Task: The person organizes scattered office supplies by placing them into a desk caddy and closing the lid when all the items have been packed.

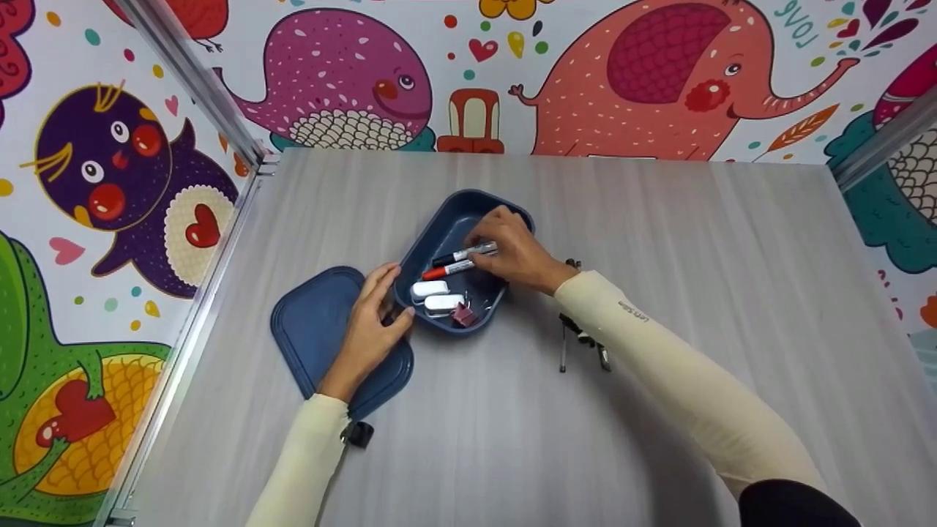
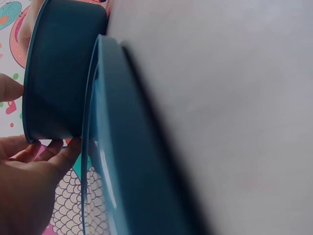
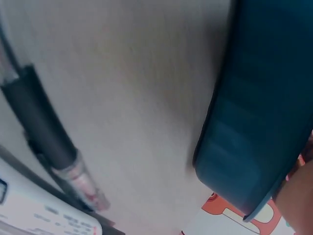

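Note:
A dark blue open container [image 1: 428,233] stands on the table in the head view. Inside lie a black marker [image 1: 450,258], a red marker [image 1: 435,274], two white oblong items [image 1: 443,303] and a small dark pink clip-like piece [image 1: 463,315]. My right hand [image 1: 516,252] reaches over the far right rim and pinches the black marker's pale end between thumb and fingers. With fingers spread and fairly straight, my left hand [image 1: 372,333] touches the container's left corner. Under that hand is the blue lid [image 1: 315,315], seen edge-on in the left wrist view.
A pen with a black grip [image 3: 41,117] and a white printed object [image 3: 46,210] appear blurred in the right wrist view. Dark gear [image 1: 359,434] is strapped at the left wrist. Patterned walls [image 1: 468,66] border the grey table [image 1: 695,241] behind and at the left.

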A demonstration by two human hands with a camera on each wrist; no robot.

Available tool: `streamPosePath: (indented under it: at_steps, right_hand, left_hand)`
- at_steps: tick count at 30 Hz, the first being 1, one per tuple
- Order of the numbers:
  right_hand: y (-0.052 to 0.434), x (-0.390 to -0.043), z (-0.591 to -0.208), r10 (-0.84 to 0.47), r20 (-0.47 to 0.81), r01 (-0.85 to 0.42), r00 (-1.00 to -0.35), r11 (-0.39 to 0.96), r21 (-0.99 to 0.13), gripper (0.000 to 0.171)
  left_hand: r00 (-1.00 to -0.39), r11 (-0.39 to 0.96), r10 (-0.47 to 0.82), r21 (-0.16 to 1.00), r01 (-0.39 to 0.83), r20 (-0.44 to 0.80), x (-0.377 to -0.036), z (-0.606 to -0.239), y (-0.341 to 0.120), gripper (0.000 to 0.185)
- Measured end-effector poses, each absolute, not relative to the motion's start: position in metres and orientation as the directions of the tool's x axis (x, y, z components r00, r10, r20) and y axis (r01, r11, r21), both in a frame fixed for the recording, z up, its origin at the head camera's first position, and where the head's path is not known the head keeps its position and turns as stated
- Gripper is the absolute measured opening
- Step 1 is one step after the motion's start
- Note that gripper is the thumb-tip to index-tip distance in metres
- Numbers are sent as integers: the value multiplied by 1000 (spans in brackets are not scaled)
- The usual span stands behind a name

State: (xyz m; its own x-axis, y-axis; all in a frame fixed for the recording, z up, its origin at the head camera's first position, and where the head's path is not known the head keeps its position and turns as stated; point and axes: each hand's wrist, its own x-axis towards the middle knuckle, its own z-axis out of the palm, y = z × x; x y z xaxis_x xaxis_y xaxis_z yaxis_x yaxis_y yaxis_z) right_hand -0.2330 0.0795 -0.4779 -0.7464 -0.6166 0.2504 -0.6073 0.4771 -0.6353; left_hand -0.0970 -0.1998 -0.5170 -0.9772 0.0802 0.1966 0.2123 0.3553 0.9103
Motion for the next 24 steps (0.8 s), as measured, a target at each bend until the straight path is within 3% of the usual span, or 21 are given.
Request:
streamPosePath:
  at_steps: [6,24]
  right_hand:
    - [86,-223,-477,-630,328,-637,-703,355,-684,23]
    - [110,-189,-477,-596,529,-751,-604,202,-629,26]
  left_hand:
    - [-975,360,81,906,222,207,-96,-516,-200,72]
    - [-976,328,77,919,218,205,-97,-514,-198,70]
